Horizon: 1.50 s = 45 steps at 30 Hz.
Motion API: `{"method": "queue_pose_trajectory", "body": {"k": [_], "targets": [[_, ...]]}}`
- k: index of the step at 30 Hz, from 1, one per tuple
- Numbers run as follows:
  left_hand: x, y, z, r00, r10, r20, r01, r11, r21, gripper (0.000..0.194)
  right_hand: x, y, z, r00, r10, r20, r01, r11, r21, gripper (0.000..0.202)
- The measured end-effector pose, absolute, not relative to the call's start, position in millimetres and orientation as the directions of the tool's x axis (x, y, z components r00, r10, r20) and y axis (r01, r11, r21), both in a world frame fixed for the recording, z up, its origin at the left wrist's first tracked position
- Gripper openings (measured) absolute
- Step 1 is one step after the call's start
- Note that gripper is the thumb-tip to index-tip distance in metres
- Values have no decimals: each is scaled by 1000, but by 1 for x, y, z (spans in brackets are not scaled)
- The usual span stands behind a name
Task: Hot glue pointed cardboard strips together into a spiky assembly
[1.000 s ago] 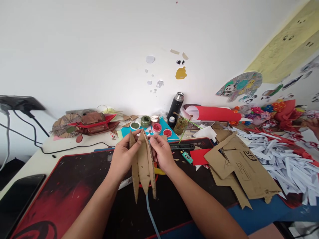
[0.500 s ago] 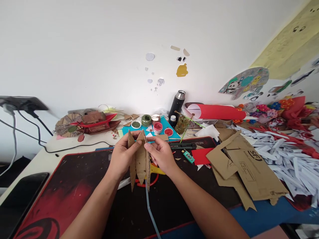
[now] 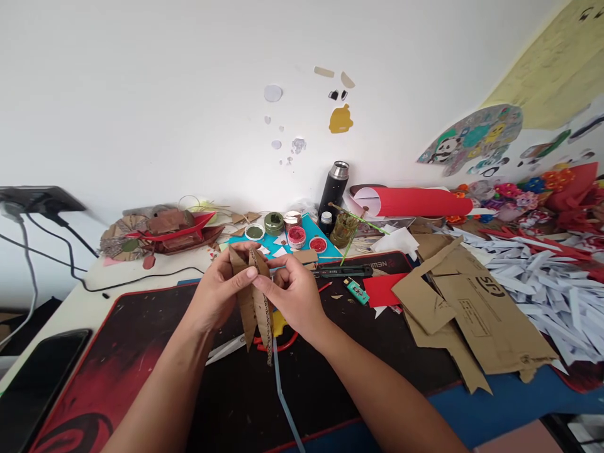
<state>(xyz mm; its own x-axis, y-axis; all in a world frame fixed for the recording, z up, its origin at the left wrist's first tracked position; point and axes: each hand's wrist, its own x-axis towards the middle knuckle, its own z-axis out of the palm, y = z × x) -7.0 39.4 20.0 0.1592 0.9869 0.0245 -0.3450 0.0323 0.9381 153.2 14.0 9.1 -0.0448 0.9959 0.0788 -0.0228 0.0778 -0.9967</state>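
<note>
Pointed cardboard pieces [image 3: 261, 308] hang upright between my two hands, above the dark mat. My left hand [image 3: 219, 286] is closed on them from the left, its thumb across their upper part. My right hand [image 3: 295, 292] pinches the right-hand piece, with its thumb close to the left thumb. Corrugated edges show along the right side of that piece. Below and behind lie scissors [image 3: 226, 350] with red handles, partly covered by the cardboard. A yellow tool [image 3: 279, 323] with a pale blue-grey stick or cord [image 3: 283, 393] running toward me is mostly hidden.
Paint pots [image 3: 274, 223] stand on blue paper at the back, beside a black flask [image 3: 334, 189] and a murky brush jar [image 3: 343, 229]. A cutter [image 3: 343, 271] and lighter [image 3: 356, 292] lie right of my hands. Cardboard sheets [image 3: 491, 321] and white paper strips [image 3: 533, 283] spread rightward.
Both hands and the cardboard have shifted slightly left in view. The pieces have come closer together and turned, and my right thumb now reaches over nearer the left thumb.
</note>
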Motion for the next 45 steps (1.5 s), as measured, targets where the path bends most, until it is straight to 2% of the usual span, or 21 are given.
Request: {"method": "queue_pose_trajectory", "body": {"k": [4,23,30,34,40,45], "targets": [[-7,40,21,117,993,6,-388,40,921,43,149,12,12,-54,995,81,-31,80,-996,35],[-8,40,17,47,996,74,-386,-50,921,45,148,8,13,-96,991,96,-115,85,-990,38],[-9,42,24,46,992,117,-446,-84,891,42,153,4,8,-117,987,108,-115,95,-989,40],[-13,40,32,35,987,154,-563,-108,819,47,157,3,4,-179,981,75,-165,45,-985,41],[-18,39,28,146,976,163,-803,21,596,65,154,2,9,-460,888,-12,-164,-98,-982,66],[-17,39,22,159,978,135,-872,75,485,72,142,-2,3,-492,867,-73,-138,-160,-977,65]]}}
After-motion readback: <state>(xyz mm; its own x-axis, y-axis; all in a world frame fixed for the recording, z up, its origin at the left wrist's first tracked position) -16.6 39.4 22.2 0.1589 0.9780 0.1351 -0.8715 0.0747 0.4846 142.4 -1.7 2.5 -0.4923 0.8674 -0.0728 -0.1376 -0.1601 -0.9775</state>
